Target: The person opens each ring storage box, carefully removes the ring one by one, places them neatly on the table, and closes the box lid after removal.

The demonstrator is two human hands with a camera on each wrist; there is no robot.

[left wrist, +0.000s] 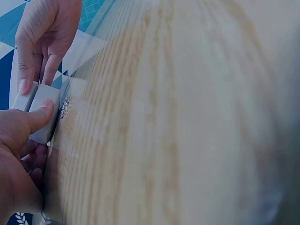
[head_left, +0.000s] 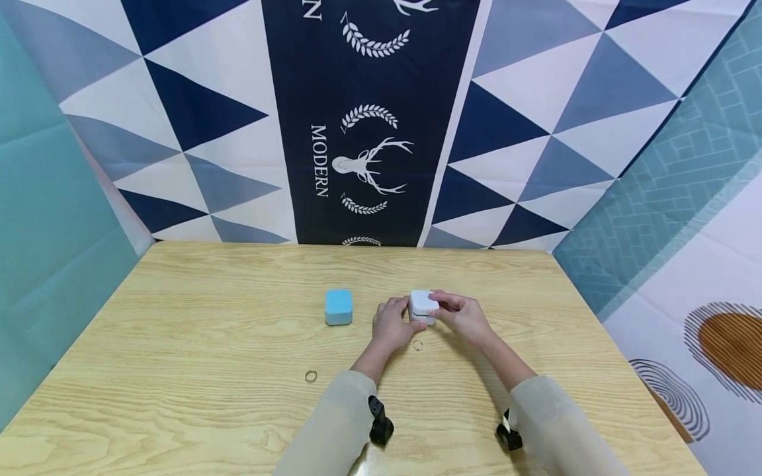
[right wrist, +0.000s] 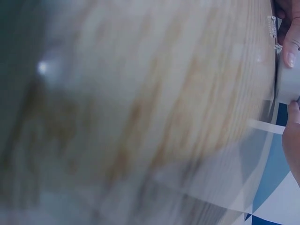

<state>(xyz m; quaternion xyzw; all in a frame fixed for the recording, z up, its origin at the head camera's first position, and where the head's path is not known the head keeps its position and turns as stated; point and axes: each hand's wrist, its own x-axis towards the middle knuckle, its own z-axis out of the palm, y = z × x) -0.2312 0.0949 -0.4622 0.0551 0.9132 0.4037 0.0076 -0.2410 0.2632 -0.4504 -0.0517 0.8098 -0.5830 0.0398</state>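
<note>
A small white box (head_left: 423, 301) with rounded corners sits on the wooden table between both hands, a dark gap showing between its lid (left wrist: 26, 97) and its base (left wrist: 46, 112). My left hand (head_left: 391, 325) grips the base from the left, thumb across its near side. From the right, my right hand (head_left: 467, 319) pinches the lid with thumb and fingers. Just in front of the box lies a thin silver ring with an openwork part (head_left: 418, 345). In the right wrist view only part of the white box (right wrist: 288, 82) shows at the right edge.
A light blue rounded box (head_left: 338, 307) stands closed to the left of my left hand. Nearer to me on the left, a plain ring (head_left: 311, 376) lies on the table (head_left: 196, 370). A patterned cloth (head_left: 369, 132) hangs along the table's back edge.
</note>
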